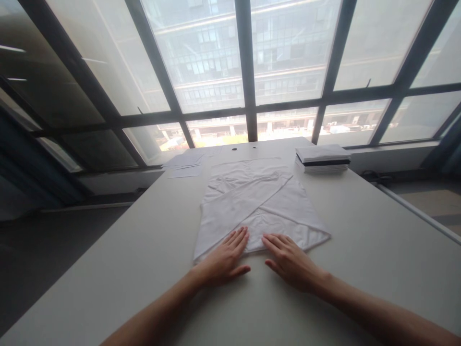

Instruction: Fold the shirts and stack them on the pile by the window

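Observation:
A white cloth garment [248,199], perhaps a shirt, lies spread on the white table. Two of its panels are folded inward and cross over near the middle, and wrinkles run across its far part. My left hand [226,257] rests flat on the near edge, left of centre, fingers stretched out. On the right side of that same edge, my right hand [288,259] lies with fingers extended on the fabric. Both thumbs point inward over the bare tabletop. Neither hand grips the cloth.
On the far right of the table [378,269] stands a stack of white folded items or papers [322,159] with a dark layer in it. Thin white sheets [185,166] lie at the far left. Large windows [288,53] rise behind the table.

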Demonstrator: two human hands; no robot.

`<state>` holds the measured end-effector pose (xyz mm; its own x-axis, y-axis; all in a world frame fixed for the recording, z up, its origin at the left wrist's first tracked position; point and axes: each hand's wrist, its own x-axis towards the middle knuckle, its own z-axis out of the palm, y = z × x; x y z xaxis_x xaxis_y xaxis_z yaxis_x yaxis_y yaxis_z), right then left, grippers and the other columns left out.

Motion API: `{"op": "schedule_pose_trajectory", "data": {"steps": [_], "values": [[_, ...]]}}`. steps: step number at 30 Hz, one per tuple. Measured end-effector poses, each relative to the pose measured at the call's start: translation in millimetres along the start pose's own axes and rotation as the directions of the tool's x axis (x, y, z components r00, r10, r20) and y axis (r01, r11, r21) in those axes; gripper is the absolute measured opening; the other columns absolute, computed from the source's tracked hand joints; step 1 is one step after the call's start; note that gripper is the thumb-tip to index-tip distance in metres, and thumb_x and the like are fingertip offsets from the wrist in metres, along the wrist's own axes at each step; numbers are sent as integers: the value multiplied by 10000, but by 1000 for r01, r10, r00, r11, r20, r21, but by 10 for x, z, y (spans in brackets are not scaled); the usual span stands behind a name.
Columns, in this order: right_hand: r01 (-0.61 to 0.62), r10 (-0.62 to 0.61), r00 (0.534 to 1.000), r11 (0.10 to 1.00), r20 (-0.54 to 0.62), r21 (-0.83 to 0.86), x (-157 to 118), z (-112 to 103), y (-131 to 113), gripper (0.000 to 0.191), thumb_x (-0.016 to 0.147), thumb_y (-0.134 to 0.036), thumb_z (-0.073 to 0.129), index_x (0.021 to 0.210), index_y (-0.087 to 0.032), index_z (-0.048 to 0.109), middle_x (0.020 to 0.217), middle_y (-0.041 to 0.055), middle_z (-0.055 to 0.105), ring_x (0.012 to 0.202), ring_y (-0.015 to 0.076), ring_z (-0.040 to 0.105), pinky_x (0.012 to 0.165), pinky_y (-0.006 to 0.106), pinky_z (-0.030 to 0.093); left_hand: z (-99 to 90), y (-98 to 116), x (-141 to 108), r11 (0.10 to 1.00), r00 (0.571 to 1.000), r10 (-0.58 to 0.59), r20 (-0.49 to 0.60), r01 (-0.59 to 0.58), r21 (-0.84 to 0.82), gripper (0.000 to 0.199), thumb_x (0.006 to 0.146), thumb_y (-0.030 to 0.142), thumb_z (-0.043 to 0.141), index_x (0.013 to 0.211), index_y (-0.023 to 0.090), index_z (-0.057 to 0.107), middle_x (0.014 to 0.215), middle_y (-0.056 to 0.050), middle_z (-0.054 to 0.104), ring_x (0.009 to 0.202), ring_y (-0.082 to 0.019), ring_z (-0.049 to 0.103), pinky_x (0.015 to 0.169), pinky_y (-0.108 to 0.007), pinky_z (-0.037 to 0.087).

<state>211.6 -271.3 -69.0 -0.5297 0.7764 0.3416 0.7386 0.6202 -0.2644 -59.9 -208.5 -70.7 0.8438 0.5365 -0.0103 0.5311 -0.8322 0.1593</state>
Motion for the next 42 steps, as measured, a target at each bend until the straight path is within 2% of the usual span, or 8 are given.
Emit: {"op": "schedule_pose_trajectory", "data": {"steps": [7,11,15,21,26,29,36,42], "values": [[7,-2,998,997,61,-79,19,11,-47,562,942,-345,633,1440,-136,477,1420,181,561,1265,322,517,1079,488,428,-57,51,-18,1000,998,29,-60,-28,14,922,970,524,566,1636,155,45,1674,-173,66,1542,-335,74,1243,-509,236],[22,-14,997,994,75,-106,1,-25,-63,555,939,-356,643,1420,-123,493,1423,181,556,1262,325,510,1079,482,417,-213,99,-32,998,983,48,-179,-41,44,916,987,449,562,1635,179,-26,1683,-149,49,1548,-315,69,1246,-510,241],[20,-13,997,995,78,-99,-79,-113,-37,417,955,-337,618,1336,-174,562,1340,137,615,1173,298,554,1063,479,414,-297,-39,-52,999,943,6,-332,9,42,772,1047,381,449,1637,209,-18,1679,-129,141,1547,-284,122,1238,-497,274],[-63,67,997,994,49,-91,-445,-298,28,115,984,-307,567,998,-228,650,1101,62,679,1040,251,584,1094,492,352,-349,-505,-69,979,861,-198,-469,194,-56,611,1062,388,387,1616,193,222,1626,-114,336,1530,-264,226,1228,-488,296],[-238,234,971,952,-41,-191,-760,-394,69,211,1022,-307,478,913,-225,639,937,47,660,937,239,599,1097,539,317,-353,-1141,106,948,768,-308,-561,299,-111,470,1013,358,403,1404,145,552,1451,-124,566,1420,-262,444,1196,-463,359],[-335,322,942,903,-93,-270,-892,-439,181,256,1028,-315,457,882,-224,647,880,43,659,887,246,622,1093,596,292,-357,-1574,276,914,740,-382,-553,393,-105,447,955,310,404,1302,121,613,1350,-148,634,1317,-275,550,1156,-462,410],[-484,463,875,837,-139,-255,-1147,-578,440,323,1032,-369,441,812,-222,628,808,42,662,816,246,645,1027,569,378,-469,-2218,704,906,774,-402,-490,415,-86,401,864,259,430,1159,135,672,1252,-147,679,1199,-273,622,1122,-438,438],[-558,499,810,817,-308,-142,-1230,-429,150,300,985,-278,468,1224,-197,631,1263,133,645,1189,281,589,1010,436,475,-388,-2427,1104,928,843,-366,-395,361,-89,466,906,375,395,1205,132,657,1271,-153,669,1220,-268,611,1125,-422,423]]}}
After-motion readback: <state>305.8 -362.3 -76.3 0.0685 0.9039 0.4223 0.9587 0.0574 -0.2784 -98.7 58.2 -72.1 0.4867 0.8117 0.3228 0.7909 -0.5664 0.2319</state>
